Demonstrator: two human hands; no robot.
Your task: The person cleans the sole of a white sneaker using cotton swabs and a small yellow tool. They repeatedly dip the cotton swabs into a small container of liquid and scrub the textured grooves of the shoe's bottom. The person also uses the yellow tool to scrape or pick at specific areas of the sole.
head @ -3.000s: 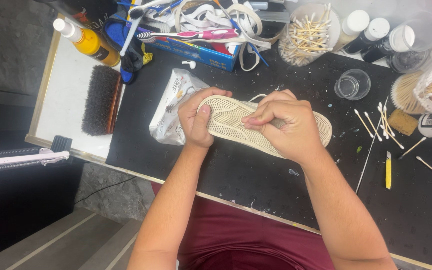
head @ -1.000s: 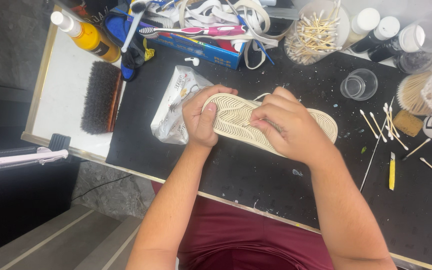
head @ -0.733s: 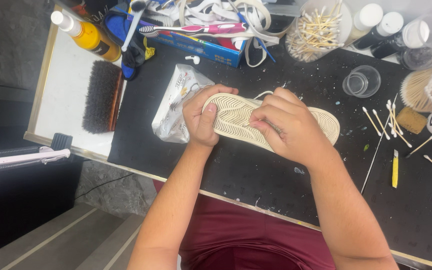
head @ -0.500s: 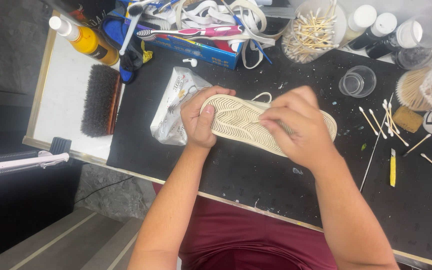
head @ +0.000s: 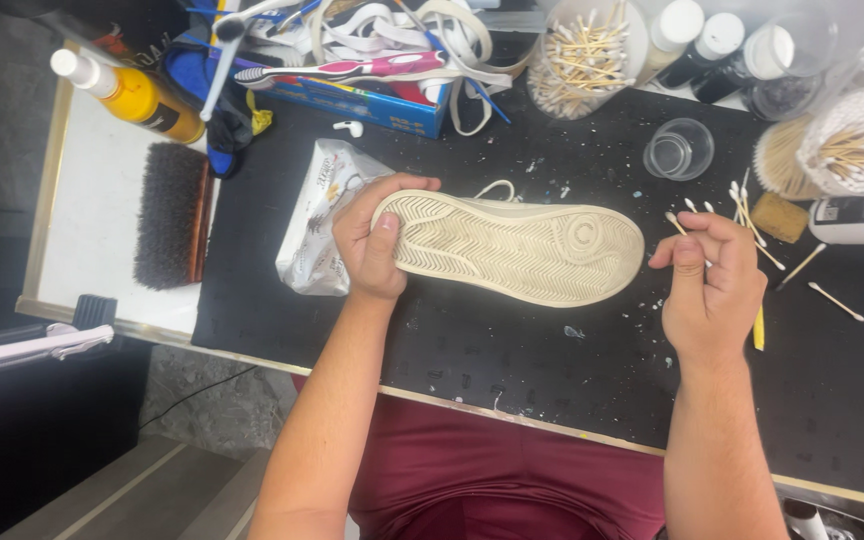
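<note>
Rubber sole [head: 512, 247], herringbone-grooved, sits in the left hand's [head: 372, 240] closed grip; right hand [head: 709, 285] pinches one cotton swab [head: 674, 222].

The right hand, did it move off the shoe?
Yes. The right hand has left the shoe sole and now sits past its heel end, holding a cotton swab, close to the loose swabs on the black mat.

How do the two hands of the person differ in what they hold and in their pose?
The left hand grips the toe end of the shoe, sole up, thumb pressed on the tread; the right hand is off the shoe and pinches a cotton swab. The left hand wraps around the shoe's edge; the right hand has only fingertips closed. Both are bare and above the black table.
</note>
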